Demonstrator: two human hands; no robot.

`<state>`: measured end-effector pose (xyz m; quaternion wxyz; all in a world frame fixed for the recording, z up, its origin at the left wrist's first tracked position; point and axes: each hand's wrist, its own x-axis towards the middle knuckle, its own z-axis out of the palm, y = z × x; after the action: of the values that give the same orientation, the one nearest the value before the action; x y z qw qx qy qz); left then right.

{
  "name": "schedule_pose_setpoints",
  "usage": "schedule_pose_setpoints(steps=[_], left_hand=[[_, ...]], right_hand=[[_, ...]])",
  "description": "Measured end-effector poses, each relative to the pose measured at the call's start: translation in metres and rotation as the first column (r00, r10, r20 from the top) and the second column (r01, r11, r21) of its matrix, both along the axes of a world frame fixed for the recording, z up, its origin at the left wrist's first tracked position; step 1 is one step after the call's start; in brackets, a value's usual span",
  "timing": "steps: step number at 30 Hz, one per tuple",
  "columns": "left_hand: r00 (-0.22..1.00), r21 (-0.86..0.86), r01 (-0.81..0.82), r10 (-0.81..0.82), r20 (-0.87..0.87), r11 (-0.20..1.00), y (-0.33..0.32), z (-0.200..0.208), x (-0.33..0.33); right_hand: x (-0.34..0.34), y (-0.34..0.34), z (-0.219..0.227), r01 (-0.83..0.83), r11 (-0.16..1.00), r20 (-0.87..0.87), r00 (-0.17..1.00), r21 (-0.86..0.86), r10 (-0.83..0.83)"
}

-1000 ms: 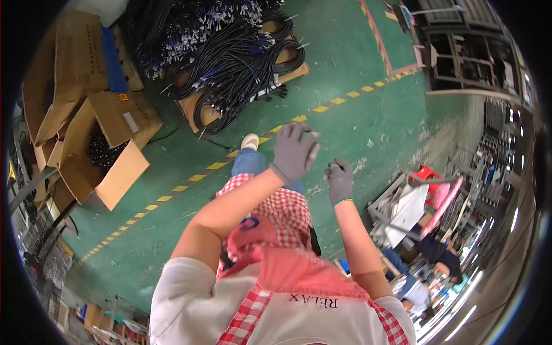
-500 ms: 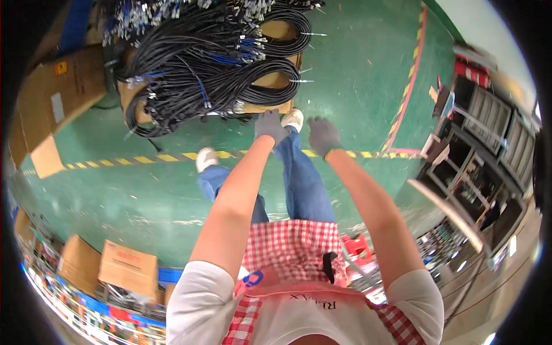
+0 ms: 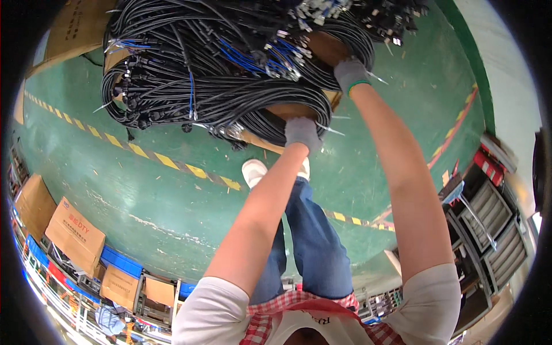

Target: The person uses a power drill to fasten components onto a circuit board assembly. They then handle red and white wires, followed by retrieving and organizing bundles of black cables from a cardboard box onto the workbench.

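Observation:
Two long bundles of black cables lie side by side, their right ends bent into loops. Over the loop of the near cable bundle (image 3: 230, 95) is my left hand (image 3: 303, 133), in a grey glove, its fingers curled round the cables. My right hand (image 3: 351, 75), gloved in grey with a green cuff, grips the loop end of the far cable bundle (image 3: 365, 46); its fingertips are partly hidden. White ties stick out from both loops. Blue wires (image 3: 244, 57) and pale connectors (image 3: 293, 72) lie across the bundles.
Brown cardboard (image 3: 330, 49) shows beneath the cables. A large carton (image 3: 75, 29) stands at the far left. Yellow-black tape (image 3: 164, 160) crosses the green floor (image 3: 172, 213). Grey racks (image 3: 489, 230) stand at the right, and cartons (image 3: 75, 233) at the lower left.
Both hands have moved onto the cable loops, the left to the near one and the right to the far one. I have stepped and leaned closer, and the view has turned.

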<state>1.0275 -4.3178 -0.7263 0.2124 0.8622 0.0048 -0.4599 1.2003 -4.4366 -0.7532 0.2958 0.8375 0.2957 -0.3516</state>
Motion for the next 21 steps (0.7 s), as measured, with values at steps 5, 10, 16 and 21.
schedule_pose_setpoints(steps=[5, 10, 16, 21], left_hand=[[0.985, -0.082, 0.018, -0.033, -0.172, 0.996, 0.007, 0.002, -0.001], [0.988, -0.045, -0.049, 0.042, -0.149, 0.998, 0.026, 0.041, -0.041], [0.991, -0.034, 0.052, -0.056, -0.120, 0.998, 0.071, 0.100, -0.113], [0.994, 0.018, 0.032, -0.030, -0.104, 0.999, 0.114, 0.200, -0.130]], right_hand=[[0.015, 0.026, 0.016, -0.008, 0.991, -0.173, 0.985, -0.133, -0.015], [-0.008, 0.012, 0.030, -0.075, 0.991, -0.184, 0.981, -0.111, 0.054], [-0.045, 0.041, 0.102, -0.044, 0.999, -0.159, 0.986, 0.004, 0.044], [-0.067, 0.067, 0.159, 0.042, 0.998, -0.128, 0.991, 0.038, -0.037]])
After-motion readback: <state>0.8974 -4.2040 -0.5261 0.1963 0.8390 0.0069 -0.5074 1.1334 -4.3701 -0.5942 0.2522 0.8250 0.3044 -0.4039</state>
